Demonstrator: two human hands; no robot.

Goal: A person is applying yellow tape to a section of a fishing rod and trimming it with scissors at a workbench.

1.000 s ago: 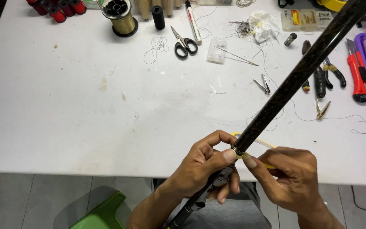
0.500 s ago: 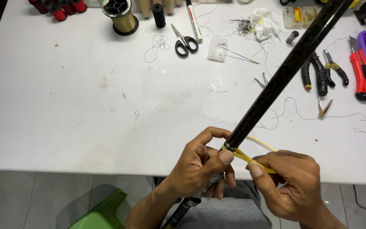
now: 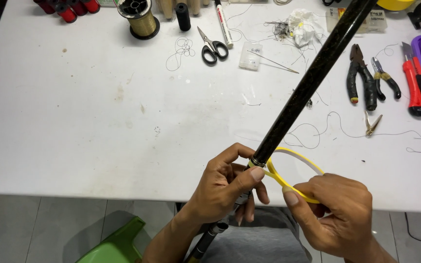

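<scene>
White worktable [image 3: 98,126] is lying beneath both hands. Left hand [image 3: 222,187] is closing around the dark rod [image 3: 313,78], thumb pinning yellow tape [image 3: 288,170] where it meets the rod; right hand [image 3: 337,219] is pinching the tape's loop just beside, keeping it taut.

Viewpoint: a single head-worn camera, above the person's lap.
Direction: steeply down and forward, over the near edge of the white table [image 3: 98,136].
Nearness: close to the left hand [image 3: 220,187] at 6 o'clock and the right hand [image 3: 337,219] at 5 o'clock.
Far field: table's back edge at 12 o'clock.
</scene>
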